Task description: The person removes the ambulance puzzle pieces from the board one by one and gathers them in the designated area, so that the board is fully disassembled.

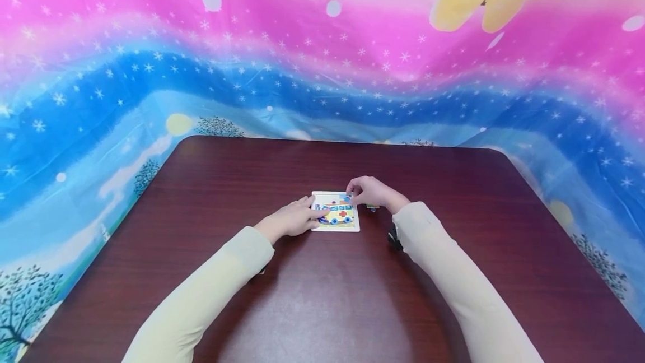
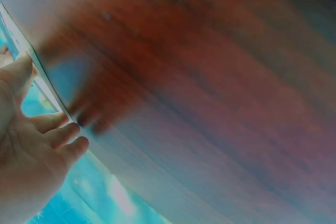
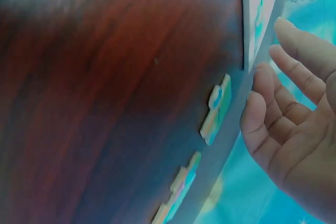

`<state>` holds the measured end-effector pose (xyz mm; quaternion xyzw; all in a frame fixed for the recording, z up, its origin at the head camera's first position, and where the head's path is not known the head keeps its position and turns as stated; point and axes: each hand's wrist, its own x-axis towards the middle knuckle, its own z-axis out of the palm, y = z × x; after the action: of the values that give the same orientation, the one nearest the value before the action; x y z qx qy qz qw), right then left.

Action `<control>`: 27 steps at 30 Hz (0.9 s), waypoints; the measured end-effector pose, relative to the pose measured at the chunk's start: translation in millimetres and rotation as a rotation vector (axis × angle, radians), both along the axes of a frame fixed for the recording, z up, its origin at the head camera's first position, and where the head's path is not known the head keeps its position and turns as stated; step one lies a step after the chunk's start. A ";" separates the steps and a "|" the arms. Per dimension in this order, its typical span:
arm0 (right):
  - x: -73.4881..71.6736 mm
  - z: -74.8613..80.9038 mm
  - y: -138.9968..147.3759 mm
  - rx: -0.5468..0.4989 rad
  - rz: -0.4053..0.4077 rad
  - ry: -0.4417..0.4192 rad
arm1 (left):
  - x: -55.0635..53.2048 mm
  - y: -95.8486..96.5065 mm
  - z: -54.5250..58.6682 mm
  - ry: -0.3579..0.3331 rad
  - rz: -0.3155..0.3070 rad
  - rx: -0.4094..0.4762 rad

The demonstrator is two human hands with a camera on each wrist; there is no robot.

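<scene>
A small jigsaw puzzle (image 1: 339, 214) in a white frame lies on the table and shows a yellow ambulance with a red cross. My left hand (image 1: 295, 216) rests on its left side with fingers extended; in the left wrist view the thumb and fingers of that hand (image 2: 37, 145) touch the frame edge (image 2: 50, 85). Over the top right corner, by a blue part of the picture, is my right hand (image 1: 375, 192) with bent fingers. In the right wrist view the right hand (image 3: 299, 114) shows thumb and fingertips apart, no piece visible between them.
Loose puzzle pieces lie right of the frame, partly under the right hand: one piece (image 3: 218, 111) and another group (image 3: 178, 190) farther along. The dark brown table (image 1: 322, 296) has a patterned cloth (image 1: 322, 71) hanging behind and beside it.
</scene>
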<state>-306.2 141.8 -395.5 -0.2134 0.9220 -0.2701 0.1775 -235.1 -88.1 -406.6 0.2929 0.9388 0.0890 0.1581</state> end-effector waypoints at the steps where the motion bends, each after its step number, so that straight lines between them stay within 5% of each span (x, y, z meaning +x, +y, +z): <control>1: 0.6 -1.1 -1.1 0.009 0.001 0.001 | 0.0 0.2 0.2 -0.001 -0.001 -0.002; 17: 3.6 -1.8 -8.7 0.183 0.063 0.122 | -0.4 0.6 0.1 0.018 -0.019 -0.035; 27: 3.6 -6.8 -12.7 0.128 0.098 0.075 | 0.4 1.1 0.9 0.012 -0.011 -0.025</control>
<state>-302.6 129.2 -402.3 -0.2564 0.9319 -0.1933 0.1689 -234.7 -87.1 -405.7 0.2967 0.9391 0.0748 0.1567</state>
